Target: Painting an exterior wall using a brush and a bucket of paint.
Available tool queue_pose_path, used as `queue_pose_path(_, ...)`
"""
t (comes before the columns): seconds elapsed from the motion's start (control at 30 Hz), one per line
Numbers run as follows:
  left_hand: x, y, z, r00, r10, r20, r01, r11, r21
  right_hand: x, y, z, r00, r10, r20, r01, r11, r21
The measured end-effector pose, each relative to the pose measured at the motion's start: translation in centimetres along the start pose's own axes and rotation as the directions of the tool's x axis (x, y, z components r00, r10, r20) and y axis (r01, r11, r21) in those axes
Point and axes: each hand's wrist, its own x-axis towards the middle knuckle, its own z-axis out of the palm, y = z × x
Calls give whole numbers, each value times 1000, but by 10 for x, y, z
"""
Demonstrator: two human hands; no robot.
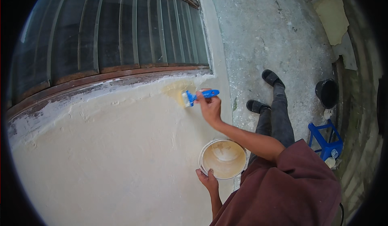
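Your brush (189,98) has a blue handle (211,93) that looks like slightly glossy plastic. The bucket (226,167) you hold seems smooth plastic, smeared inside. Before you, the wall (113,157) is matt, rough with ridges. Your shirt (291,185) is matt cloth; the floor (258,31), coarse mottled concrete; the stool (332,147), smooth blue plastic.

Right hand (211,108): pinches the blue-handled brush (190,98), bristles against the wall (121,157) at a yellowish patch (173,89) near the barred window's (109,36) lower corner
Left hand (209,181): holds the pale bucket (209,157), thumb over its rim
Underfoot: concrete floor (258,27), dark slippers (273,77)
Floor edge away from the wall: black bucket (321,90) near blue stool (332,148)
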Motion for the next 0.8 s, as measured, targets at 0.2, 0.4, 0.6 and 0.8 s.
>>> queue_pose_path(0.2,8,-1,-2,1000,16,15,-16,1000,-5,-21,-76,14,983,36,181,-95,940,327)
queue_pose_path(0.4,21,-2,2,998,14,68,-13,1000,-21,6,-10,-11,985,-24,171,-18,970,241)
queue_pose_path(0.6,26,-5,3,994,37,105,-31,998,-61,23,40,-53,999,31,-13,-31,999,11)
queue_pose_path(0.8,26,-12,-1,993,60,100,-54,997,-60,-1,23,-33,997,3,-73,-6,999,-32)
